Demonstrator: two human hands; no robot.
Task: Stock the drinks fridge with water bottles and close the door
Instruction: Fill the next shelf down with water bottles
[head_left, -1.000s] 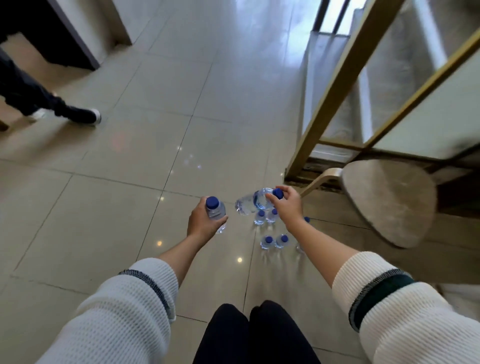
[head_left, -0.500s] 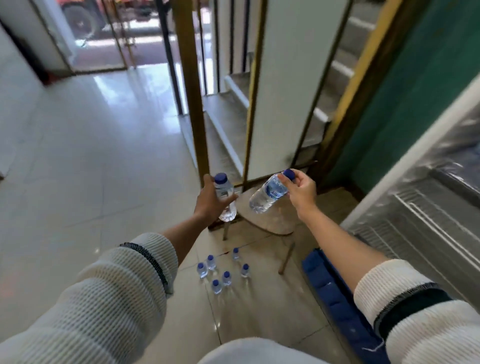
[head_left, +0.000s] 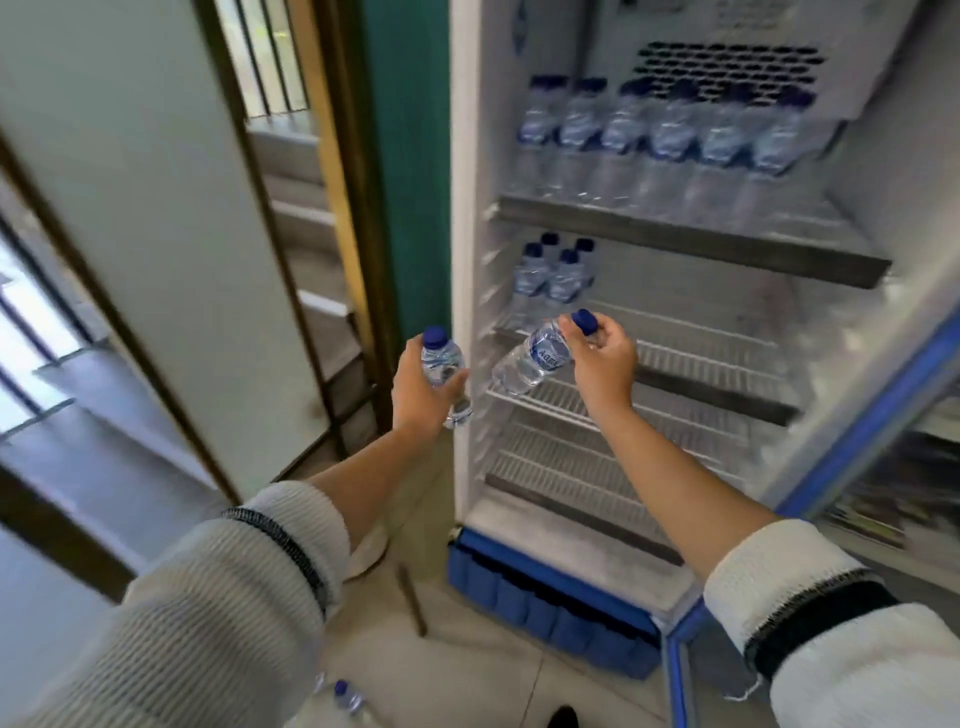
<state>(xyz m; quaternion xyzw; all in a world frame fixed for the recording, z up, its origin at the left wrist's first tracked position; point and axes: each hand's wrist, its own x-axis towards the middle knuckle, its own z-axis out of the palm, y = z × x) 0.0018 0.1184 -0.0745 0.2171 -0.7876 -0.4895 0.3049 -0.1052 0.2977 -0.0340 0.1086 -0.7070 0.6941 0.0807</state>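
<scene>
My left hand (head_left: 421, 392) wraps one water bottle (head_left: 441, 364) upright just outside the fridge (head_left: 470, 218); my right hand (head_left: 602, 358) has its fingers (head_left: 597, 338) pinching a second bottle (head_left: 530, 358) by the cap, tilted over the wire shelf (head_left: 691, 353). That cap pinch looks weak: the bottle could swing, slip, or topple the four bottles (head_left: 553, 275) standing behind it
</scene>
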